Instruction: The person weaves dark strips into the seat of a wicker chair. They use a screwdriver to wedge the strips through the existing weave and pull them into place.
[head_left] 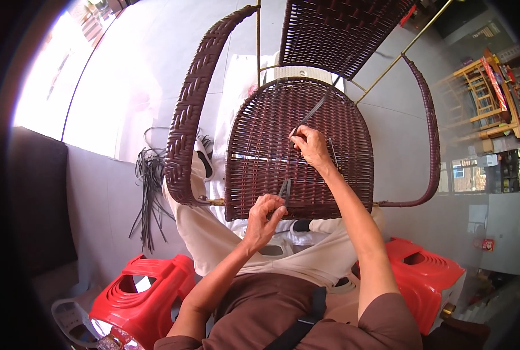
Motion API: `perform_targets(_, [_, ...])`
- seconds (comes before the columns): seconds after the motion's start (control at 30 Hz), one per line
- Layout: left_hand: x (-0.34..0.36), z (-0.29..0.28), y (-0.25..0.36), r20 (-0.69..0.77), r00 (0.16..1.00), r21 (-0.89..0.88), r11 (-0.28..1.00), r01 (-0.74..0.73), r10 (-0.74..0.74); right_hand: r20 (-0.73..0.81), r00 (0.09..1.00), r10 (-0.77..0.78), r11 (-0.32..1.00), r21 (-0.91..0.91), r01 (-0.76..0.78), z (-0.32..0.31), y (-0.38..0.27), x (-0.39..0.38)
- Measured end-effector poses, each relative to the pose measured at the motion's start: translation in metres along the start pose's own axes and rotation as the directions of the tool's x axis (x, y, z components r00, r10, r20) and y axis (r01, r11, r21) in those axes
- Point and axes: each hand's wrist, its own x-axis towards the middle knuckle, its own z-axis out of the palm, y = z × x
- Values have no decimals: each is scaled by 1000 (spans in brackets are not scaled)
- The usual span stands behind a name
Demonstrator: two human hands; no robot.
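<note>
A dark brown woven chair seat [295, 111] lies in front of me, with the woven backrest [330, 32] beyond it and curved wrapped armrests [185, 116] at the sides. My right hand [309, 146] is closed on a flat grey strip [313, 108] over the seat's middle; the strip runs up toward the base of the backrest. My left hand [266, 216] is closed at the seat's front, gripping a narrow grey piece [284, 189], a folded strip or tool, I cannot tell which. Another thin piece lies beside my right hand, partly hidden.
Red plastic stools [137, 291] [426, 280] stand on both sides of me. A bundle of loose grey strips [149, 186] lies at the left, near a dark panel [41, 204]. Wooden furniture [487, 99] stands at the right. Brass-coloured frame rods [417, 38] extend around the backrest.
</note>
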Motion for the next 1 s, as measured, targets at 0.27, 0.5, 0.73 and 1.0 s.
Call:
perform_targets(0.27, [9, 3, -5, -61, 992, -189, 977, 101, -114, -65, 998, -6, 998, 70, 11, 10, 3, 23])
perform_targets(0.5, [24, 19, -2, -52, 900, -137, 896, 423, -433, -151, 986, -76, 979, 174, 102, 5, -3, 50])
perform_targets(0.73, [60, 14, 3, 17, 836, 161, 827, 539, -548, -120, 992, -41, 970, 234, 69, -2, -13, 46])
perform_targets(1.0, [47, 32, -3, -166, 963, 332, 907, 258, -213, -44, 994, 99, 916, 394, -74, -9, -31, 33])
